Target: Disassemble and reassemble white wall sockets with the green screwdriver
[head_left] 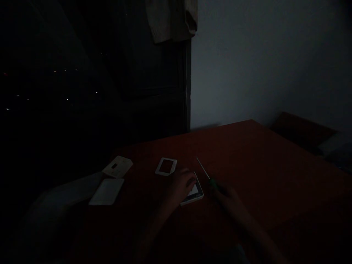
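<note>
The room is very dark. My left hand (180,187) lies on a small white boxy part (195,193) on the red table (261,165), its fingers curled over the part's near edge. My right hand (227,194) is closed round the dark green handle of a screwdriver (206,174). The thin shaft points up and to the left, and its tip hangs above the table just past the white part.
A white square frame (166,166) lies just beyond my left hand. Two flat white covers (117,167) (106,191) rest at the table's left edge. A dark door stands behind, with a pale cloth (172,18) hanging over it. A low dark-red piece of furniture (302,130) sits at right.
</note>
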Demonstrator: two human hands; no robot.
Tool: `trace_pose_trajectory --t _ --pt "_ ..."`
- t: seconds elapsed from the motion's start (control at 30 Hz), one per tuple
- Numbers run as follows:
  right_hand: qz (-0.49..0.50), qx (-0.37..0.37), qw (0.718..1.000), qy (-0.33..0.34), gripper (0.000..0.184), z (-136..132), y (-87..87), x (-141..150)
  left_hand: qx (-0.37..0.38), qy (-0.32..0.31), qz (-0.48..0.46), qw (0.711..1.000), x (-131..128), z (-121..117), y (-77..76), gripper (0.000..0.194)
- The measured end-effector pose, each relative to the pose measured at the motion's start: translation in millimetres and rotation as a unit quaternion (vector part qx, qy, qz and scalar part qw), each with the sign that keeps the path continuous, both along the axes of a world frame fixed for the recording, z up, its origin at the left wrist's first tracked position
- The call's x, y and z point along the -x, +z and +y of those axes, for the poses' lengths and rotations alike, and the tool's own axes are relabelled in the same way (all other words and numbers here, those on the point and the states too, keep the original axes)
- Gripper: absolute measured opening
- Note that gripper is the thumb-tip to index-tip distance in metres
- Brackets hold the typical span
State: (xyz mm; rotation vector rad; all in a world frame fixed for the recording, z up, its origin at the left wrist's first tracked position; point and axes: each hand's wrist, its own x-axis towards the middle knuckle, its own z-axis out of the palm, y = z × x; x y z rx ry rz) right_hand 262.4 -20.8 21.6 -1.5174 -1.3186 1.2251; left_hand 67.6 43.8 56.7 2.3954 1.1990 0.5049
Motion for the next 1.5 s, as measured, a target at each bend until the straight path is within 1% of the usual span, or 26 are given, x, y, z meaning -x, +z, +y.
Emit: trace_pose_trajectory --t 0.27,0.43,0.6,0.77,0.9,1.0,1.17,1.33,1.5 --pt "0.012 -0.007 1.000 0.004 0.037 -0.4 1.5 0.5 -0.012 -0.003 0.048 0.999 -1.6 0.2 2.3 0.009" --pt "0.001 -0.009 1.000 0.000 0.037 -0.4 2.1 0.9 -0.013 -0.005 0.059 0.998 -1.8 -1.3 2.3 0.010" --pt "0.002 -0.005 1.000 -0.001 0.037 -0.9 5.7 1.8 -0.012 -0.002 0.073 0.997 -4.5 -2.3 6.6 0.009" --pt "-0.001 -0.010 1.000 0.013 0.038 -1.0 5.1 1.1 -0.011 0.006 0.094 0.995 -9.6 -3.4 11.6 0.009" --pt "0.004 -0.012 1.000 0.002 0.039 -1.0 6.5 2.1 -0.007 0.008 0.105 0.994 -13.7 -4.8 12.1 0.009" --pt "0.006 -0.012 1.000 0.002 0.038 -0.9 6.7 2.8 -0.005 0.010 0.110 0.994 -15.6 -5.6 12.4 0.008" --pt "0.015 -0.014 1.000 0.011 0.037 -0.2 2.2 2.2 -0.008 0.019 0.110 0.994 -15.6 -5.9 11.9 0.007" --pt "-0.013 -0.016 1.000 0.016 0.036 -0.7 2.6 2.4 -0.008 0.027 0.112 0.993 -15.7 -4.5 10.0 0.007" --pt "0.011 -0.021 1.000 0.017 0.034 -1.4 3.0 2.6 -0.004 0.035 0.117 0.992 -18.0 -5.2 14.0 0.008"
